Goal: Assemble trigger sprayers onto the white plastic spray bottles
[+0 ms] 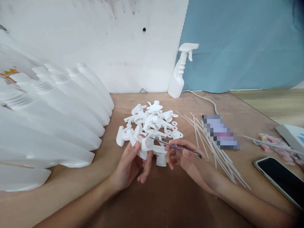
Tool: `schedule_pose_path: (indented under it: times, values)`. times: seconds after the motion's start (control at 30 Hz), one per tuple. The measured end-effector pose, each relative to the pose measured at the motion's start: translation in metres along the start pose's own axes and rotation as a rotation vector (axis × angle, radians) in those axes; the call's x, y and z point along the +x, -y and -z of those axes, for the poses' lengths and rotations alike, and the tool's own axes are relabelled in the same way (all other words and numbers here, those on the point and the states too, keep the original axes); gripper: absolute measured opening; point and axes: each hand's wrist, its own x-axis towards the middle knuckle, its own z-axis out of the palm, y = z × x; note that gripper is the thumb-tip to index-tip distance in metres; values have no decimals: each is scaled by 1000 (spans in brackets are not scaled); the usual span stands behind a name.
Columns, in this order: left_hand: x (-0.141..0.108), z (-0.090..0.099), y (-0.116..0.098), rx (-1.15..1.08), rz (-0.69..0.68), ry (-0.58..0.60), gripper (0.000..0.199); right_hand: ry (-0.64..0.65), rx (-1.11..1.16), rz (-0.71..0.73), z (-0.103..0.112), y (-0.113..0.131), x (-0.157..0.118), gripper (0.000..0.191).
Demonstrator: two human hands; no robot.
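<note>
My left hand (133, 164) is closed around a white trigger spray head (147, 143), its round collar turned to the right. In my right hand (187, 156) is a thin screwdriver (177, 147) with a clear purplish handle and dark end. The metal tip points left and reaches the collar's opening; whether it touches the inside cannot be made out. Just behind both hands lies a heap of white spray heads (152, 122). Several flat white washers (175, 134) lie at the heap's right side. Another spray head (161, 158) rests between my hands.
White bottles without heads (71, 126) stand packed at the left. One assembled spray bottle (177, 76) stands by the wall. Thin white tubes (220, 158) lie right of my hand, near a blurred-out phone-like device (220, 133). A phone (280, 180) and wrapped packets (277, 145) sit farther right.
</note>
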Motion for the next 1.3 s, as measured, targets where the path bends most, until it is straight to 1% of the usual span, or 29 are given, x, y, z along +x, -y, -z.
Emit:
schedule_pose_path:
  times: [0.07, 0.17, 0.23, 0.3, 0.33, 0.4, 0.47, 0.53, 0.6, 0.7, 0.8, 0.87, 0.93, 1.03, 1.1, 1.17, 1.23, 1.27, 1.3]
  values:
    - [-5, 6, 3, 200, -142, -86, 23, -64, -35, 50, 1, 6, 1, 23]
    - [-12, 17, 1, 690, -360, -190, 24, -293, -201, 213, 12, 15, 6, 18]
    - [-12, 23, -4, 976, -507, -207, 27, -445, -364, 328, 24, 18, 9, 14]
    - [-9, 24, -11, 1115, -587, -190, 29, -537, -510, 384, 36, 19, 11, 11]
    - [-6, 23, -14, 1154, -595, -185, 27, -560, -575, 387, 41, 20, 12, 11]
    - [-2, 21, -19, 1216, -575, -203, 20, -574, -722, 372, 47, 20, 12, 12]
    - [1, 19, -21, 1254, -525, -248, 15, -570, -881, 369, 48, 22, 11, 14]
    - [2, 19, -21, 1239, -440, -282, 16, -555, -999, 390, 47, 24, 9, 15]
    - [2, 19, -18, 1206, -356, -320, 21, -544, -1049, 415, 46, 26, 9, 15]
    - [1, 19, -13, 1096, -301, -406, 32, -542, -1044, 427, 47, 26, 11, 13]
    - [3, 18, -11, 1055, -314, -441, 37, -553, -987, 400, 50, 25, 17, 12]
    - [4, 16, -12, 1083, -329, -446, 35, -568, -901, 388, 54, 27, 24, 12]
    - [3, 16, -13, 1053, -344, -457, 36, -574, -768, 412, 58, 34, 34, 13]
    - [-4, 22, -15, 939, -307, -437, 45, -541, -585, 451, 64, 55, 56, 25]
    - [-9, 28, -17, 973, -229, -430, 45, -513, -510, 414, 69, 75, 79, 26]
    - [-13, 34, -19, 1097, -165, -434, 39, -496, -470, 412, 75, 99, 109, 22]
    - [-14, 36, -21, 1272, -174, -411, 31, -502, -475, 419, 81, 120, 145, 25]
    - [-14, 36, -22, 1364, -212, -380, 27, -546, -542, 408, 84, 129, 164, 23]
    - [-13, 36, -22, 1451, -263, -339, 23, -620, -645, 399, 88, 136, 183, 21]
